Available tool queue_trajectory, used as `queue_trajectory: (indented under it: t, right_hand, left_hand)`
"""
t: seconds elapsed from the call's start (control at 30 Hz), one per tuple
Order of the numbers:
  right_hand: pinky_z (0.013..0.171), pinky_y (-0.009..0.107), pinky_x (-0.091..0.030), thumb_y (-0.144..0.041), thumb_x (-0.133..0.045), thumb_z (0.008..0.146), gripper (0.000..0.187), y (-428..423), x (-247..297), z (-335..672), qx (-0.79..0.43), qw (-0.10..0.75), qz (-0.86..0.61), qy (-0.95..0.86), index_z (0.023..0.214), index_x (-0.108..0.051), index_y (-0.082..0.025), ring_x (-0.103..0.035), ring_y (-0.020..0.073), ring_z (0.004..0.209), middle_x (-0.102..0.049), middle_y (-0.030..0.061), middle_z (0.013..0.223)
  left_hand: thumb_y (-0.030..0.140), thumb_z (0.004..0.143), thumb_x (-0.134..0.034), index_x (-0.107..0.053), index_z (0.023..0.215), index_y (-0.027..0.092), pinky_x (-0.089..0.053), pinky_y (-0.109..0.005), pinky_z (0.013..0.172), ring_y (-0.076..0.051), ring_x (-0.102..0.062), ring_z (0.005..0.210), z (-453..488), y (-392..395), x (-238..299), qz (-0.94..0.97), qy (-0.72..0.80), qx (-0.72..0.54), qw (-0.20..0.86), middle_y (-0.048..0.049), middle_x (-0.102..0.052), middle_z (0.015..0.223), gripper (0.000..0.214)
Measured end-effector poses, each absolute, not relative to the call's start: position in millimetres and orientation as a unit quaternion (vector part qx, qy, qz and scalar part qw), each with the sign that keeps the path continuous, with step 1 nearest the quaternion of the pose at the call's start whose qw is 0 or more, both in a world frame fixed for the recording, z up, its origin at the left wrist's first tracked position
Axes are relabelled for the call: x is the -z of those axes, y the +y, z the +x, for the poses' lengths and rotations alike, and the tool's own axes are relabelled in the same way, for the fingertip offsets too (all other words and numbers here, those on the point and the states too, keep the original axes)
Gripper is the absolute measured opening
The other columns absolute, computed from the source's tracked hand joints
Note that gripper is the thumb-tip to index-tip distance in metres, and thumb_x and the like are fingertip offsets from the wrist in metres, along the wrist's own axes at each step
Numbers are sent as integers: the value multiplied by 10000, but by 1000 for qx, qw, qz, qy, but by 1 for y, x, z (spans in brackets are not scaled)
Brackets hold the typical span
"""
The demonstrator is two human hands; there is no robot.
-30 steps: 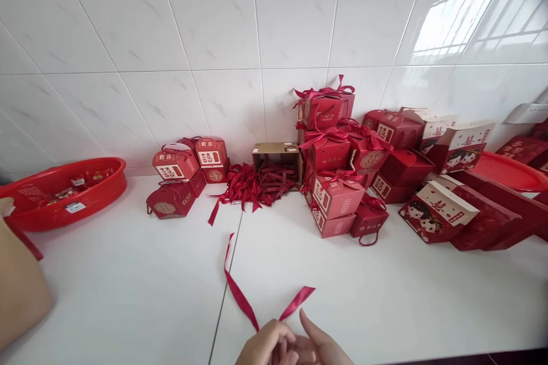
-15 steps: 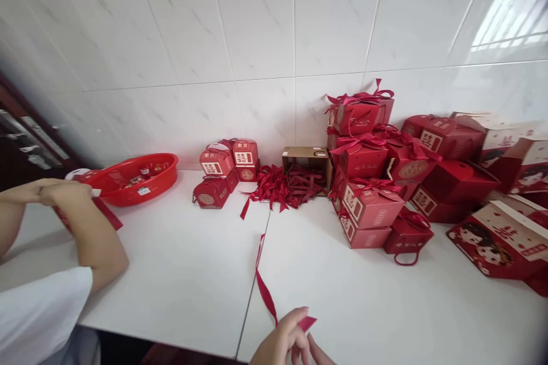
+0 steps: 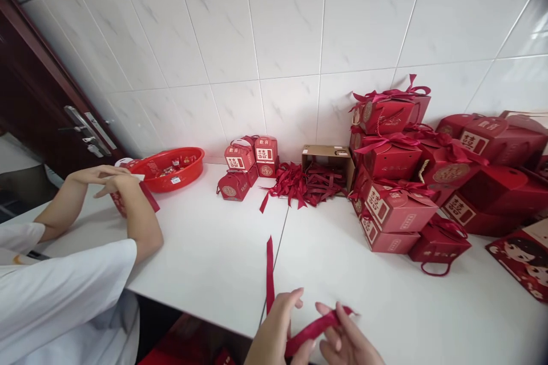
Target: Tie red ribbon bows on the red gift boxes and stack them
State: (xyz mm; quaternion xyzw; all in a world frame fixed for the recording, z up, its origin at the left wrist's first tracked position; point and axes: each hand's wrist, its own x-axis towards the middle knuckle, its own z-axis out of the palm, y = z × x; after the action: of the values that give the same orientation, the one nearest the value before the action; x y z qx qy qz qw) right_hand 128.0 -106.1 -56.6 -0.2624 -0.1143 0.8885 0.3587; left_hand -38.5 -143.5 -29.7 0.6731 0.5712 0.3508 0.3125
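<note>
A dark red ribbon [image 3: 314,328] runs across my two hands at the table's near edge. My right hand [image 3: 349,336] pinches it close to one end, between thumb and fingers. My left hand [image 3: 276,328] is closed round the ribbon lower down, its grip partly hidden at the bottom of the view. Beyond my left hand, the other end of the ribbon lies flat on the white table [image 3: 222,245], close to the seam.
A heap of red ribbons [image 3: 291,182] spills by an open cardboard box [image 3: 327,151]. Stacked red gift boxes [image 3: 398,205] stand right, smaller boxes [image 3: 240,157] left of the heap. At left, a person's hands [image 3: 117,179] hold a red box near a red basket [image 3: 180,179] of wrapped sweets.
The view has swung left. My hands have moved apart, and a longer stretch of ribbon now shows between them. The far ribbon end lies straighter. The other person's hands have spread apart slightly.
</note>
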Motion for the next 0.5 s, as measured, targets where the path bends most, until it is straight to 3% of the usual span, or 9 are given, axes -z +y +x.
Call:
queue_trajectory:
  t: [0.1,0.2,0.27,0.37,0.5]
  right_hand:
    - [377,175,-192,-608,-744,641,542,-97,51,147,-833,443,-315,-101,960,-672,-175,-257,27,393,-381,-91,543]
    - [428,192,-266,-596,-708,696,484,-82,41,163,-755,504,-379,-179,933,-672,-176,-331,52,460,-416,-67,586]
    - [501,218,-332,-583,-665,750,445,-67,35,164,-705,498,-414,-289,899,-679,-164,-393,80,514,-469,-43,603]
    - [555,236,-341,-564,-633,787,443,-38,37,144,-695,414,-393,-437,762,-680,-125,-430,91,530,-519,-18,573]
    - [479,217,-297,-587,-605,791,505,6,56,92,-847,216,-242,-421,610,-604,-116,-413,72,434,-473,-34,463]
  left_hand:
    - [241,836,-537,-525,1178,288,-482,-274,674,-137,-545,664,-47,-140,29,678,589,-285,335,-37,-631,1014,345]
    - [253,822,-567,-517,1164,284,-496,-273,734,-151,-590,758,-71,-124,15,668,603,-268,345,-27,-618,996,347]
    - [295,824,-578,-465,1217,273,-497,-292,805,-161,-599,837,-94,-93,-5,658,632,-294,285,-35,-597,1026,410]
    - [301,798,-585,-445,1191,222,-488,-287,857,-199,-559,1074,-134,-12,-47,619,698,-347,97,-87,-519,1224,424]
    - [243,745,-620,-368,1277,182,-375,-371,1028,-273,-396,1285,-175,126,-106,558,752,-352,-5,-151,-331,1367,592]
